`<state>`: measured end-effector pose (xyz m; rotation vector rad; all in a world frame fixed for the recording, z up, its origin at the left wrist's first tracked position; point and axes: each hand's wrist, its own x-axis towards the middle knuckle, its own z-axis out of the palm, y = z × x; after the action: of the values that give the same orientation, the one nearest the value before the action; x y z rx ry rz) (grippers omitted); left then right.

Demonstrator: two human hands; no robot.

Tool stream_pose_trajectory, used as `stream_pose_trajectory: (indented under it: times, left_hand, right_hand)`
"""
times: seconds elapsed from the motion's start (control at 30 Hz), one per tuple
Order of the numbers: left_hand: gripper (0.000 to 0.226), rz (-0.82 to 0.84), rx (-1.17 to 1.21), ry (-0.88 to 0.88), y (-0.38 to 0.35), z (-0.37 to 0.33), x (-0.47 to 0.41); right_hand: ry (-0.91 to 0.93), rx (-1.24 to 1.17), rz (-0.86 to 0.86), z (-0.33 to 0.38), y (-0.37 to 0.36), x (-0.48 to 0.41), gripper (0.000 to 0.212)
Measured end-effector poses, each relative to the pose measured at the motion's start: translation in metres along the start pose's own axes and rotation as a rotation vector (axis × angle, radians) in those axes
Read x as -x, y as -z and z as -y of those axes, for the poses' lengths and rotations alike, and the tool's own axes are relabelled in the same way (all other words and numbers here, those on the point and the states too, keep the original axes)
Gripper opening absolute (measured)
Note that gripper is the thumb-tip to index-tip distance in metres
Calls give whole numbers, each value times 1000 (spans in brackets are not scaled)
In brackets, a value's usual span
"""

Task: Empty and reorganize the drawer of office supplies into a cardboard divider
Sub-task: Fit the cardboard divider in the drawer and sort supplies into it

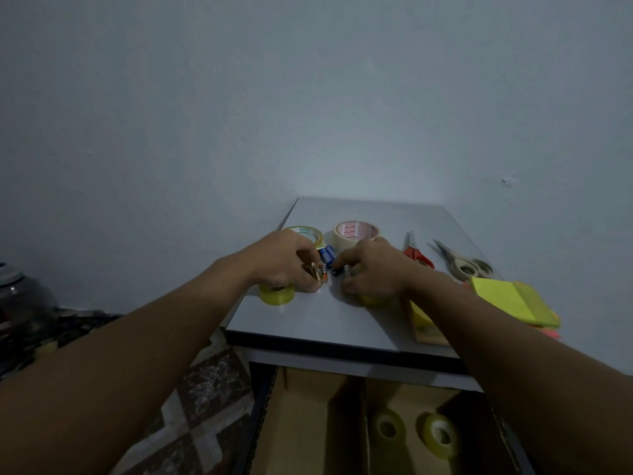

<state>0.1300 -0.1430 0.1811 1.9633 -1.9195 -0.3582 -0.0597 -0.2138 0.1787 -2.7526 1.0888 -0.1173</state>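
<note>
Pinching gold batteries [320, 273], the left hand [284, 262] sits beside the right hand [371, 269] gripping a black battery [337, 271]; tape [356, 231] print illegible.

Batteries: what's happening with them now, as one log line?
left hand: grips orange batteries | right hand: pinches black battery | blue batteries: on table | divider: two tape rolls inside
</note>
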Motion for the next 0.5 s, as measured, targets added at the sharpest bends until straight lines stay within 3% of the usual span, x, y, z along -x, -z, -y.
stream_pose_trajectory:
  times: [0.5]
  left_hand:
    - [39,-5,-9,-19,-1,1,-1]
  right_hand:
    - [-20,-100,-1,-9,-2,-5,34]
